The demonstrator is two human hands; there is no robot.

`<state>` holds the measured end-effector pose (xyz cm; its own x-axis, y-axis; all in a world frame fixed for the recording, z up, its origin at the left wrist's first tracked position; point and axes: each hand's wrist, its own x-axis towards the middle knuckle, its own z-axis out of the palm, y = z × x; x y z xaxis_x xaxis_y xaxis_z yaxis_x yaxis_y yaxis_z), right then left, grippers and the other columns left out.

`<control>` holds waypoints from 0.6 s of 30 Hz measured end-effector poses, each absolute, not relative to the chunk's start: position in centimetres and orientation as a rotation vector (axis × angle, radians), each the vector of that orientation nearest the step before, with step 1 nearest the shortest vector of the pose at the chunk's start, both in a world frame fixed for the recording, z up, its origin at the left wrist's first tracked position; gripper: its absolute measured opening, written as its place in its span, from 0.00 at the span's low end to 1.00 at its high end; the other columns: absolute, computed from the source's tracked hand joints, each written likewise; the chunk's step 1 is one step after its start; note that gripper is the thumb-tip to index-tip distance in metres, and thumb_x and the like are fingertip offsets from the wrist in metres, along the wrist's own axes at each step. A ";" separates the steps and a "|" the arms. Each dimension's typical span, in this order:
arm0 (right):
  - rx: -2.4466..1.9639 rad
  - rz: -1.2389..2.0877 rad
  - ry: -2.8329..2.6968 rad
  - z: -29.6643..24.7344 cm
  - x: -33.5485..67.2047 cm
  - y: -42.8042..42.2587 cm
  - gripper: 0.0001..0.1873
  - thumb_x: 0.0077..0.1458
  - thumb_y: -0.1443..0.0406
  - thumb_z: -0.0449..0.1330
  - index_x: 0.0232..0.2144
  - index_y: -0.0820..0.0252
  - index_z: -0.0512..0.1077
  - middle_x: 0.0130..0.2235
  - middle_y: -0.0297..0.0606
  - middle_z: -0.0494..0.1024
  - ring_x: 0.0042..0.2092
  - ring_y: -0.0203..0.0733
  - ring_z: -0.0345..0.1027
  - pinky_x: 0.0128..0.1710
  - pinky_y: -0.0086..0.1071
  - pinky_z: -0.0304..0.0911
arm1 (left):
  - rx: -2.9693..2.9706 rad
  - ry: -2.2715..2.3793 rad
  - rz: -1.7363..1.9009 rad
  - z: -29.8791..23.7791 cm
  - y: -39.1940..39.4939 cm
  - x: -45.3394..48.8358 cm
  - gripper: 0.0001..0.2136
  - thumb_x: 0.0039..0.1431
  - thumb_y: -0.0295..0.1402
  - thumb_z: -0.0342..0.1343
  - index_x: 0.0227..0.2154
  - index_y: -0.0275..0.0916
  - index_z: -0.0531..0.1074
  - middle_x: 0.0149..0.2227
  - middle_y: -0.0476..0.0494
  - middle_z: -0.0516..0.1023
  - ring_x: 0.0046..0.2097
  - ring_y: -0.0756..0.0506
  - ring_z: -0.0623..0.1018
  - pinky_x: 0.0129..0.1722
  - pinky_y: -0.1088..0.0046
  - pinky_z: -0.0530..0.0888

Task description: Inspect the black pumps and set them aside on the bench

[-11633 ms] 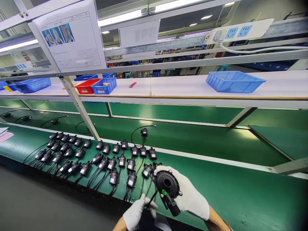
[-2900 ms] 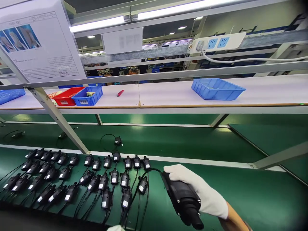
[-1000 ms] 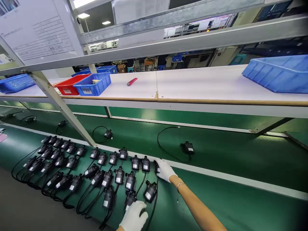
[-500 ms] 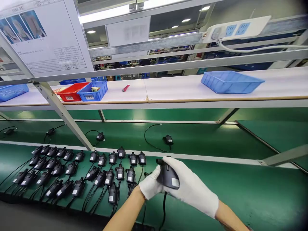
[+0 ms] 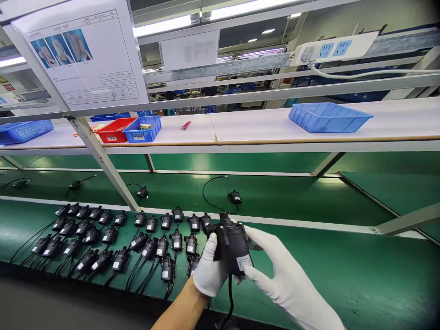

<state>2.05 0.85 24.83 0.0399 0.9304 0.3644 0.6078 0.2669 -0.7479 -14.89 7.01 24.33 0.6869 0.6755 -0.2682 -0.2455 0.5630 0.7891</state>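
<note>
In front of me a black water pump (image 5: 232,247) is held up over the green bench, its threaded spout pointing up and its cable hanging down. A white label sits at its lower right corner. My left hand (image 5: 210,270), in a white glove, grips the pump's left side with the thumb in front. My right hand (image 5: 278,270), gloved as well, closes round the right side, with the thumb by the label and the fingers partly hidden behind the casing. Several similar pumps (image 5: 120,260) lie in rows to the left, cables towards me.
Beyond the bench's pale rail, a green conveyor belt (image 5: 275,197) carries spaced pumps, one being a nearby pump (image 5: 235,197). Above stands a white shelf (image 5: 254,128) with a red bin (image 5: 115,130), a blue bin (image 5: 142,130), a pink cutter (image 5: 186,125) and a blue tray (image 5: 328,118).
Both hands have turned the pump so its labelled face and threaded spout now show. My right hand's fingers have moved from over its top to its right side. The view has shifted slightly.
</note>
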 end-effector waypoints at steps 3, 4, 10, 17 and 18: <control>-1.478 0.528 -1.651 23.9 1.3 0.8 0.31 0.61 0.45 0.61 0.62 0.45 0.66 0.57 0.45 0.76 0.55 0.60 0.73 0.52 0.52 0.75 | 0.984 0.699 0.712 24.1 6.4 -15.3 0.44 0.54 0.68 0.51 0.62 0.37 0.66 0.67 0.37 0.67 0.72 0.33 0.58 0.72 0.58 0.59; -1.485 0.556 -1.645 23.4 1.0 0.9 0.33 0.60 0.46 0.62 0.63 0.47 0.65 0.57 0.45 0.76 0.56 0.60 0.73 0.53 0.51 0.74 | 1.096 0.746 0.801 24.0 6.0 -15.3 0.44 0.54 0.65 0.55 0.65 0.37 0.62 0.67 0.36 0.65 0.73 0.34 0.56 0.74 0.57 0.55; -1.320 0.731 -1.565 22.4 -0.6 1.6 0.39 0.54 0.51 0.67 0.65 0.55 0.63 0.62 0.51 0.73 0.62 0.59 0.70 0.61 0.47 0.69 | 1.734 0.933 1.050 23.9 4.1 -15.7 0.41 0.58 0.43 0.62 0.67 0.39 0.45 0.68 0.27 0.56 0.70 0.32 0.61 0.71 0.52 0.59; -1.108 0.886 -1.538 23.6 -1.0 2.0 0.36 0.47 0.55 0.71 0.57 0.55 0.69 0.56 0.48 0.78 0.55 0.56 0.76 0.57 0.43 0.73 | 1.693 0.997 0.959 25.3 3.3 -16.9 0.50 0.52 0.42 0.67 0.69 0.42 0.40 0.70 0.27 0.52 0.71 0.29 0.58 0.73 0.50 0.52; -1.103 0.895 -1.532 23.6 -1.0 2.0 0.36 0.46 0.56 0.71 0.57 0.55 0.69 0.56 0.48 0.78 0.55 0.56 0.76 0.56 0.43 0.73 | 1.618 0.965 0.920 25.8 3.3 -17.2 0.54 0.50 0.44 0.69 0.70 0.41 0.37 0.70 0.27 0.51 0.71 0.28 0.58 0.73 0.49 0.51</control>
